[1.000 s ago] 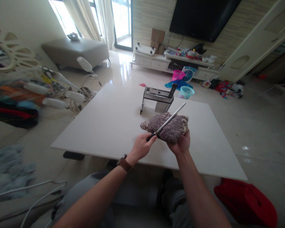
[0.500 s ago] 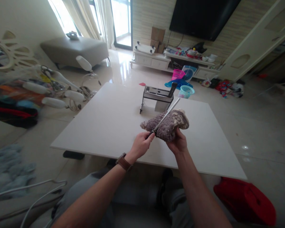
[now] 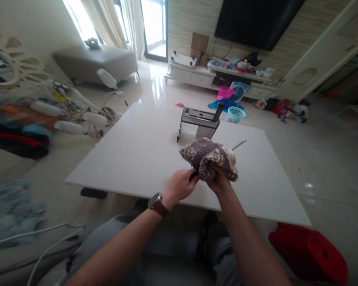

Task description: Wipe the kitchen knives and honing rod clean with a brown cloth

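Over my remote feed I am seeing a fluffy, purple-grey and cream cloth bunching in loose folds over a slim, silver metal rod, which is slanting beneath, its black handle showing near left, its tip jutting out far right.

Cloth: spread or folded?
Folded: the cloth doubles over in the right hand, hiding the middle of the rod, whose tip sticks out.
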{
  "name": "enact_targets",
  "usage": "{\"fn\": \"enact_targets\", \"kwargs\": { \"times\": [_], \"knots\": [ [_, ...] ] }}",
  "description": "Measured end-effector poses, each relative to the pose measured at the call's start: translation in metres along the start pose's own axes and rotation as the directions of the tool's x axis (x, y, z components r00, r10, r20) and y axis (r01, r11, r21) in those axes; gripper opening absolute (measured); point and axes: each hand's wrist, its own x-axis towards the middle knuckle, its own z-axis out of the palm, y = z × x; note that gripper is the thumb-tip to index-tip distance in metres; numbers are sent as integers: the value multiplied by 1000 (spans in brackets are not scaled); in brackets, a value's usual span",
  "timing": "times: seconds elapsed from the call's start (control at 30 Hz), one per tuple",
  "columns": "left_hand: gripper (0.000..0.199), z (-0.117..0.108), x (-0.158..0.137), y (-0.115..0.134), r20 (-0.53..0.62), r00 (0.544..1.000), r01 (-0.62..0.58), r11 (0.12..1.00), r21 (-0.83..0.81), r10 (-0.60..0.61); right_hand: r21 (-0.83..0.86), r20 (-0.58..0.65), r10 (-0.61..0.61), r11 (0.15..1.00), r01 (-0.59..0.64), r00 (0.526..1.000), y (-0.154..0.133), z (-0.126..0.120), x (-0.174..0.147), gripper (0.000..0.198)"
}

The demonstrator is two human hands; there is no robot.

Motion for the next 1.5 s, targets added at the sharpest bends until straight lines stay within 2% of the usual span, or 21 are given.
{"fn": "enact_targets", "kwargs": {
  "times": [0.1, 0.2, 0.4, 0.6, 0.7, 0.8, 0.87, 0.97, 1.03, 1.2, 1.37, 1.5],
  "knots": [
    [29, -1, 0, 2, 32, 999, -6, 1000, -2, 6, 9, -42, 16, 1000, -15, 999, -2, 4, -2, 28],
    [36, -5, 2, 3, 52, 998, -28, 1000, 2, 28, 47, -78, -26, 998, 30, 997, -9, 3, -1, 25],
    [42, -14, 5, -6, 100, 993, -59, 998, -1, 59, 142, -139, -170, 972, 190, 976, -41, -9, 10, 19],
    [42, -19, 7, -14, 129, 991, -25, 996, -91, 37, 225, -284, -248, 922, 316, 926, -64, -22, 19, 23],
    [40, -19, 8, -12, 74, 997, 19, 987, -157, -7, 204, -252, -190, 948, 244, 949, -56, -20, 18, 24],
    [37, -16, 9, -10, 27, 999, 52, 973, -224, -47, 142, -208, -76, 984, 106, 975, -33, -7, 11, 19],
    [29, -13, 10, -9, 28, 998, 58, 965, -258, -53, 82, -178, -30, 996, 45, 984, -15, 5, 5, 26],
    [16, -9, 10, -9, 45, 998, 50, 956, -288, -39, -12, -147, -89, 996, 88, 985, 4, 18, -2, 50],
    [16, -8, 11, -9, 82, 996, 65, 942, -329, -41, -33, -151, -126, 992, 122, 981, 9, 21, -3, 57],
    [40, -13, 13, -5, 199, 978, 146, 880, -452, -60, -34, -168, -151, 988, 148, 974, 6, 14, -2, 50],
    [41, -21, 12, -7, 252, 967, 144, 886, -441, -32, -22, -173, -190, 982, 189, 966, -11, 3, 5, 42],
    [43, -28, 11, -14, 252, 968, 116, 914, -389, -15, 77, -245, -233, 963, 259, 941, -35, -9, 15, 28]
  ]
}}
